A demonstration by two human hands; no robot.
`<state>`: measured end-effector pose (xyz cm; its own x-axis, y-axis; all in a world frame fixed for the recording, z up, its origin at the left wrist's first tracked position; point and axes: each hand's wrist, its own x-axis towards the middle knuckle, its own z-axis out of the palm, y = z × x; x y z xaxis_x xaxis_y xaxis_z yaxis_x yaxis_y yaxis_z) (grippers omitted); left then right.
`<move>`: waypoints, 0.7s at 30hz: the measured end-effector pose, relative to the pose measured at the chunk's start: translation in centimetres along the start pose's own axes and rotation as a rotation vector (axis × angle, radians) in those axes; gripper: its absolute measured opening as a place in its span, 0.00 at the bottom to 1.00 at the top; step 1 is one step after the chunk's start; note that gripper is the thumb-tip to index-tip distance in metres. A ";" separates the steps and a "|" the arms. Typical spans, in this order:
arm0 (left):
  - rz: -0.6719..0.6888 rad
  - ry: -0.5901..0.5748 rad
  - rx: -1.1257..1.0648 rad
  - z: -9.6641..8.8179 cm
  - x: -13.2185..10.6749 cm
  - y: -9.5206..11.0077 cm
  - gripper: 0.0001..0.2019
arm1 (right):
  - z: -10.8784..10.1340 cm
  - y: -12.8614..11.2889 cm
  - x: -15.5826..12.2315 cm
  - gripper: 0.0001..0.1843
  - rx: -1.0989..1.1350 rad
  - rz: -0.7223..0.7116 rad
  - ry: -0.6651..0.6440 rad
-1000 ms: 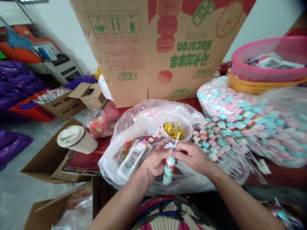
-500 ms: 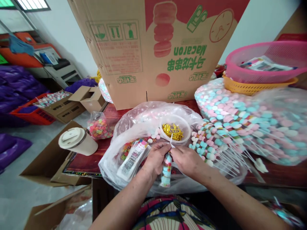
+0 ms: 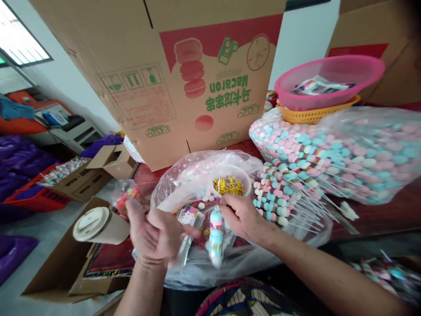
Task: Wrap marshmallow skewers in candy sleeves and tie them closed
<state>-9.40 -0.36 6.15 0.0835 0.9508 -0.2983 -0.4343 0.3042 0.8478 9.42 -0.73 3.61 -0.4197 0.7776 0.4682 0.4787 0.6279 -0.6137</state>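
Left hand (image 3: 159, 235), right hand (image 3: 244, 218) bare — patterned garment (image 3: 248, 302): pink, cream, dark, seemingly geometric.

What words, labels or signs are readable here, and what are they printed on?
"Macaron": upside down, on the large cardboard box.
"马卡龙串串": upside down, same box.
Two-arrow sign: same box.
Too small or blurred to read: the box's red fine print and small green logos, the printed wrappers by the left hand, and the flat packets in the pink basket.
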 end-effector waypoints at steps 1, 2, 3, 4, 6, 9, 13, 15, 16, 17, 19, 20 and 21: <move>-0.085 -0.068 0.065 -0.2 0.1 -0.1 0.44 | 0.4 0.0 -0.2 0.10 0.048 0.036 -0.021; -0.141 -0.114 0.099 -0.3 0.1 -0.4 0.43 | 0.8 0.0 -0.3 0.09 0.084 0.035 -0.065; -0.162 -0.151 0.089 -0.3 0.1 -0.7 0.43 | 1.2 0.0 -0.4 0.09 0.128 0.038 -0.115; -0.138 -0.175 0.044 -0.3 0.0 -1.0 0.44 | 1.5 0.0 -0.3 0.09 0.179 0.068 -0.155; -0.017 -0.201 -0.035 -0.3 -0.4 -1.3 0.45 | 1.8 0.0 0.1 0.10 0.282 0.219 -0.162; -0.168 -0.356 0.144 -0.5 -0.7 -1.8 0.45 | 1.2 -0.6 0.9 0.12 0.383 0.378 -0.030; -0.307 -0.268 0.163 -0.9 -0.7 -1.7 0.43 | 1.4 -2.1 0.4 0.07 0.270 -0.042 -0.134; -0.144 -0.146 0.025 -1.2 -1.0 -0.8 0.44 | 1.9 -2.0 0.2 0.05 0.195 -0.074 -0.246; -0.078 -0.120 -0.004 -1.5 -1.3 -0.2 0.44 | 2.1 -1.7 0.3 0.06 0.194 0.007 -0.253; -0.050 -0.131 0.007 -1.6 -1.6 0.3 0.44 | 2.1 -1.3 0.5 0.07 0.210 0.114 -0.228; -0.136 -0.244 0.118 -1.7 -2.2 0.6 0.43 | 1.9 -0.8 1.2 0.10 0.252 0.302 -0.124; -0.213 -0.302 0.183 -1.4 -2.3 0.3 0.42 | 1.7 -0.7 1.5 0.12 0.268 0.342 -0.084; -0.264 -0.329 0.226 -1.0 -2.4 -0.1 0.40 | 1.6 -0.8 1.7 0.12 0.285 0.345 -0.056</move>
<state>-10.46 -2.71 6.30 0.4601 0.7963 -0.3926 -0.1571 0.5082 0.8468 7.09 0.02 3.93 -0.3172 0.9320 0.1752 0.3698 0.2916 -0.8822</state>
